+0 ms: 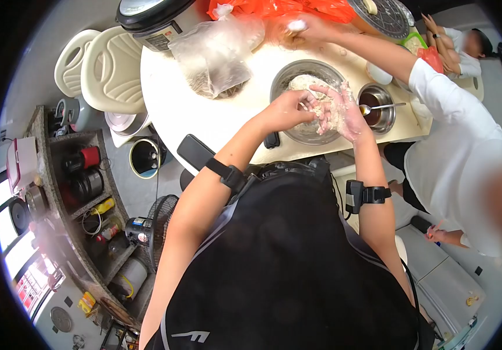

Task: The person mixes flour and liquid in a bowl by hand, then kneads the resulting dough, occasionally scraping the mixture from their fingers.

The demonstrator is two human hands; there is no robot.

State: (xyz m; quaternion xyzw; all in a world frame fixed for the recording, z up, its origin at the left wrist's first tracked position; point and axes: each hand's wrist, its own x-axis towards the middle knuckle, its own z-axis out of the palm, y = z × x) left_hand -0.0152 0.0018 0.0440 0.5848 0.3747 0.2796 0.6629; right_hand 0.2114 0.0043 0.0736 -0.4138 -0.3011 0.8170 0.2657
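Note:
A metal bowl point(279, 79) near the table's front edge holds a pale lump of dough point(304, 82). Over the bowl, my left hand point(289, 111) has its fingertips pinched on sticky dough at the fingers of my right hand. My right hand point(349, 116) is turned palm up above the bowl's right side, its fingers spread and coated with wet dough. To the right of it stands a smaller metal bowl point(390, 121) with dark liquid and a spoon point(386, 107) in it.
A plastic bag point(219, 49), a rice cooker point(160, 26) and red bags point(321, 9) lie across the table point(166, 105). A co-worker point(461, 146) at the right reaches an arm over the far side. Another person point(464, 52) sits farther back. A phone point(195, 153) is at the front edge.

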